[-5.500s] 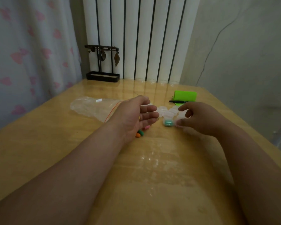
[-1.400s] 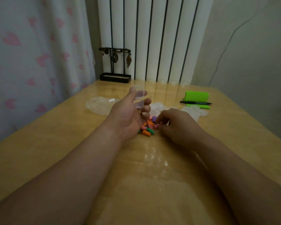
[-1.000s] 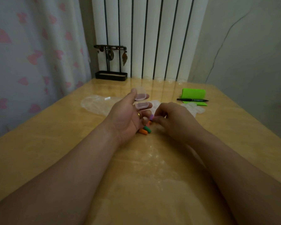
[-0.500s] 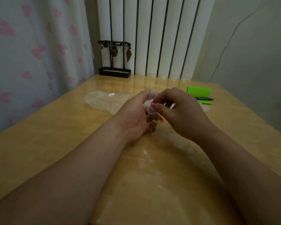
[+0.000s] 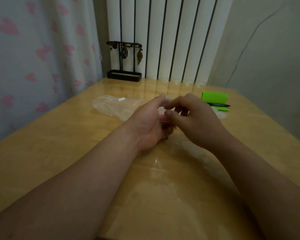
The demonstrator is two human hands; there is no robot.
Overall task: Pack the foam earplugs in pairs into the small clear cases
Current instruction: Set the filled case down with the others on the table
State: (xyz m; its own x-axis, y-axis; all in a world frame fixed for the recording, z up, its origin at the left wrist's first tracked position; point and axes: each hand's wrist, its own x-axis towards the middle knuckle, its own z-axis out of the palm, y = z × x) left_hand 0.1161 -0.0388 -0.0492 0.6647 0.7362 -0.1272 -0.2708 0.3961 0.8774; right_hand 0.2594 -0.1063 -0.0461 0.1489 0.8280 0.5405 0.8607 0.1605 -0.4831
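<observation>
**Pink plug may pop out of the little case**

Over the middle of the counter [image 5: 76, 144], the left hand [image 5: 148, 123] has its fingers curled round the small clear case [image 5: 164, 110]. The right hand [image 5: 197, 123] has its fingers [image 5: 171, 105] bunched at the top of the case, where a pink earplug [image 5: 163, 119] peeks out (I cannot tell if they pinch it or only touch it). Foam is squishy and springs back, so I think it may bounce out and roll away, or the lid may squash it.
</observation>
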